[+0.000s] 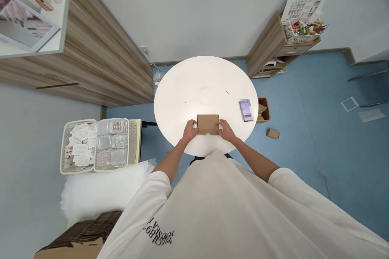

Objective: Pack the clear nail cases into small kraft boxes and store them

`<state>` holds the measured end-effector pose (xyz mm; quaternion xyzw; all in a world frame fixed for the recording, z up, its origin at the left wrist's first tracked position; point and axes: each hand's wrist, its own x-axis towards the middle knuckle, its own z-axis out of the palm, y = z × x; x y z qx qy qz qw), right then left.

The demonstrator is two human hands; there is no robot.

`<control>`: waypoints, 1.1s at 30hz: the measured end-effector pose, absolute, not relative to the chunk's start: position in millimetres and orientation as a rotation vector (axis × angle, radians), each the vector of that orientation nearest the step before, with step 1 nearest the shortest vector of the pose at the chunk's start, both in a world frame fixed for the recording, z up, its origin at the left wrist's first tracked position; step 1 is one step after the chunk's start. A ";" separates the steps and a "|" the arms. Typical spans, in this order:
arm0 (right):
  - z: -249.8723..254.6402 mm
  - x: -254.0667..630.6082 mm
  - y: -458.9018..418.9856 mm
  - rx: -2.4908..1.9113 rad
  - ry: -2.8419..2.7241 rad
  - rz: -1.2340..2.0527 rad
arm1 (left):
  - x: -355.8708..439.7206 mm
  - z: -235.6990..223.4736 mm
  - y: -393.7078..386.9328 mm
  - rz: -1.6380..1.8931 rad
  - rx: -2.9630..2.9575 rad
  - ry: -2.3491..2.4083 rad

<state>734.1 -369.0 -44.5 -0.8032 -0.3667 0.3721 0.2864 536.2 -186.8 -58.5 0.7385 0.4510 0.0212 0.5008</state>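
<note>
A small brown cardboard box (208,124) lies closed on the near part of a round white table (200,85). My left hand (190,129) grips its left side, fingers curled round the edge. My right hand (226,130) holds its right side in the same way. A phone (246,110) with a lit screen lies on the table to the right of the box.
An open carton (263,109) with small boxes stands on the blue floor right of the table, and one small box (272,133) lies loose near it. At the left a white basket (96,145) holds paper slips and clear trays. Wooden cabinets (100,60) stand behind.
</note>
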 end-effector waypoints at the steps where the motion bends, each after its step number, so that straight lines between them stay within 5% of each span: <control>1: -49.2 730.4 -374.0 -2.188 -1.028 0.972 | 533.5 -61.2 -191.3 0.028 1.820 1.099; 13: -52.8 708.2 -385.7 -2.334 -1.171 0.904 | 523.9 -55.2 -215.5 -0.105 2.093 0.961; 25: -11.0 718.2 -369.7 -2.283 -1.156 0.784 | 528.7 -11.8 -211.1 0.116 2.074 1.007; 33: -15.2 733.3 -341.5 -2.325 -1.030 0.750 | 552.3 -25.8 -186.7 0.181 1.979 1.124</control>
